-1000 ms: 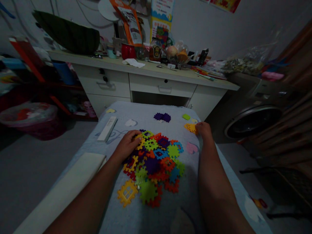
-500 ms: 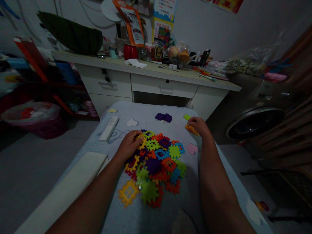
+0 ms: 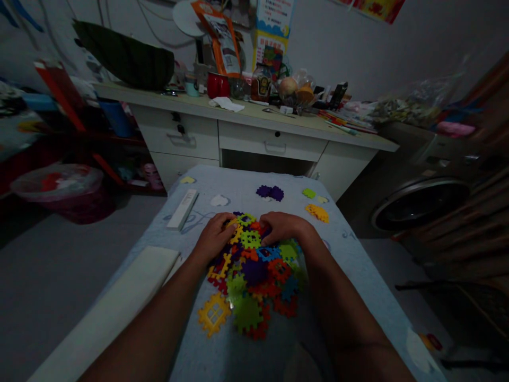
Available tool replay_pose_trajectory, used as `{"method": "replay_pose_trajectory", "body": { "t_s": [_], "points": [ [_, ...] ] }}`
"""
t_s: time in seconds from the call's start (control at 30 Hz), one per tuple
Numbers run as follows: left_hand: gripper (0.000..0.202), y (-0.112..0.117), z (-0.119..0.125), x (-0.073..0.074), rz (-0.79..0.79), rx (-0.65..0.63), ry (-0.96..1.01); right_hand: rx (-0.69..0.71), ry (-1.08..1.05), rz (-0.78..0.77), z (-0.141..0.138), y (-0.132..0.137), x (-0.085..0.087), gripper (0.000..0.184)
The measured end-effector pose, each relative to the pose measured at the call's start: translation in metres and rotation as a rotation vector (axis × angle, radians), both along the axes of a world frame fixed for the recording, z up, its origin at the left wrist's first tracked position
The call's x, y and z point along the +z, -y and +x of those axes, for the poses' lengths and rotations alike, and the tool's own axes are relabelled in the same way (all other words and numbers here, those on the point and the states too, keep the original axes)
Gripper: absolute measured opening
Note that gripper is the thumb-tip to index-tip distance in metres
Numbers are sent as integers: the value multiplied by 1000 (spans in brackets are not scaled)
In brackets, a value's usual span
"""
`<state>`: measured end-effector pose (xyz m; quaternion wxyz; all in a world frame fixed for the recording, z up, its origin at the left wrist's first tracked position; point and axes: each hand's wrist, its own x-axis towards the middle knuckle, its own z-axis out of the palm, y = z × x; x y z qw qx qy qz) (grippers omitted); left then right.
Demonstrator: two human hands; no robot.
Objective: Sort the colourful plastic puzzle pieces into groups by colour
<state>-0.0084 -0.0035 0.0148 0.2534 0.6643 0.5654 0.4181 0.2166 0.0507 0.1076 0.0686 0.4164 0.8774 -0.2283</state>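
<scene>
A heap of colourful toothed plastic pieces [image 3: 254,276] lies on a table covered with light blue cloth [image 3: 358,265]. My left hand [image 3: 213,237] rests palm down on the heap's far left edge, its fingers curled against a yellow piece [image 3: 237,233]. My right hand [image 3: 280,227] lies on the far side of the heap, a little apart from the left hand, with its fingers bent down into the pieces. What either hand grips is hidden. Past the heap lie an orange piece [image 3: 317,212], two joined purple pieces [image 3: 270,192] and a green piece [image 3: 308,193].
A long white box [image 3: 183,208] and a white slab [image 3: 119,302] lie on the table's left side. A white piece [image 3: 219,200] lies near the box. Beyond stands a cluttered white desk [image 3: 246,132], with a washing machine [image 3: 421,196] at right and a pink basket [image 3: 59,191] at left.
My right hand left the orange piece at the far right and moved left onto the heap, close to my left hand. The left hand stayed put.
</scene>
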Motion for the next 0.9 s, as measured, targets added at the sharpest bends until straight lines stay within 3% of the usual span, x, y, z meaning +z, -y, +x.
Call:
{"method": "replay_pose_trajectory", "body": {
  "t_s": [0.17, 0.33, 0.47, 0.6, 0.77, 0.9],
  "points": [
    [31, -2, -1, -4, 2, 13, 3, 13, 18, 33, -2, 1, -4, 41],
    [30, -2, 0, -4, 1, 15, 2, -6, -99, -8, 10, -6, -1, 43],
    [30, -2, 0, -2, 3, 7, 5, -93, -247, 169, 18, -13, -1, 37],
    [30, -3, -1, -4, 7, 2, 6, -222, -368, 375, 24, -28, -18, 33],
    [31, -4, -2, -8, 5, 4, 6, -357, -400, 448, 25, -59, -50, 36],
    [30, -3, -1, -7, 6, 9, 8, -459, -425, 512, 20, -86, -63, 34]
  ]
}}
